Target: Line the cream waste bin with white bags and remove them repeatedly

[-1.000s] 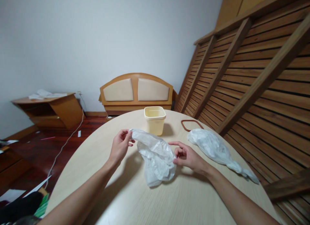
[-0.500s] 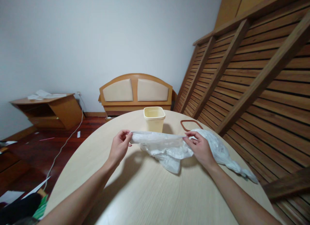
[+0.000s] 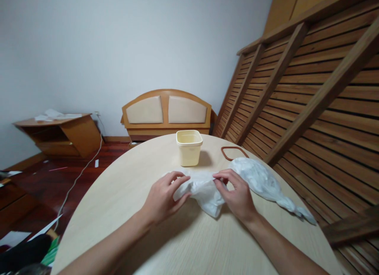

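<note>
A thin white plastic bag point(image 3: 207, 194) lies crumpled between my hands, low over the table. The curved fingers of my left hand point(image 3: 166, 196) are around its left end, with bunched film between thumb and fingers. With thumb and forefinger, my right hand point(image 3: 238, 194) pinches the bag's upper right edge. Just beyond the bag stands a pale yellow square plastic bin point(image 3: 189, 154), upright, its top uncovered. To the right of my right hand rests a second, bundled white plastic bag point(image 3: 257, 178), its twisted tail pointing toward me. A brown rounded-square ring point(image 3: 229, 147) lies behind that bundle.
The round light-wood table point(image 3: 133, 172) carries all of these. Wooden slatted panels point(image 3: 296, 109) lean close along its right side. A headboard point(image 3: 166, 109) stands beyond. At left, a low cabinet point(image 3: 71, 136) holds papers, and a cable point(image 3: 77, 180) crosses the floor.
The plastic bag was stretched wide between both hands; now it is bunched lower and nearer me. My hands have come closer together, and the bin's front is uncovered.
</note>
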{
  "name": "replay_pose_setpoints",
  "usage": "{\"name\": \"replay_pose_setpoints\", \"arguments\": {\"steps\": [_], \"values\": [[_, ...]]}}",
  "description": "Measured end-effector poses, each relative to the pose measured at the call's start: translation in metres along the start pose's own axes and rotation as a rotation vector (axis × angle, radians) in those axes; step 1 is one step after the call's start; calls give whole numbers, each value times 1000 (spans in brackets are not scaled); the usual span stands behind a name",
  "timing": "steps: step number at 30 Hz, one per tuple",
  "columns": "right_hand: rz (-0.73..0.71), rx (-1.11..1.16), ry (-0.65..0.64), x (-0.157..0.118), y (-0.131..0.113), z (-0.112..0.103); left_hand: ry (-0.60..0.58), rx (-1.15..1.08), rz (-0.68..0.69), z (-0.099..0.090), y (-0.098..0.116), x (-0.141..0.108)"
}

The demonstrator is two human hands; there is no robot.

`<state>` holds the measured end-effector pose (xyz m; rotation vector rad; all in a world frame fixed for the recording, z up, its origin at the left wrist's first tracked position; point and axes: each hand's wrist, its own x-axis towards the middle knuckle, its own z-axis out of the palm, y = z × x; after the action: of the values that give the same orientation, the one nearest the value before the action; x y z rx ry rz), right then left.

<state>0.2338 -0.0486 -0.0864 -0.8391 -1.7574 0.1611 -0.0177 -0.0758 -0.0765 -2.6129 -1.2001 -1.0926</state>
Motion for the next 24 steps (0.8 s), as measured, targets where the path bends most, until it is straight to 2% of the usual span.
{"name": "replay_pose_setpoints", "arguments": {"steps": [4,6,9,14,20,24], "values": [[22,7,-95,-4,-9,4,-187,14,-48,3,2,-1],[40,2,-116,-5,-9,4,-226,9,-66,3,3,-1],[43,-3,-124,-6,-7,4,-225,-4,-77,5,5,-2],[8,-25,-155,-7,-2,4,-124,-147,-197,5,5,-2],[41,-103,-384,-7,0,1,97,-514,-501,-3,2,8],[97,-131,-445,-8,2,4,238,-691,-634,-5,-1,15]]}}
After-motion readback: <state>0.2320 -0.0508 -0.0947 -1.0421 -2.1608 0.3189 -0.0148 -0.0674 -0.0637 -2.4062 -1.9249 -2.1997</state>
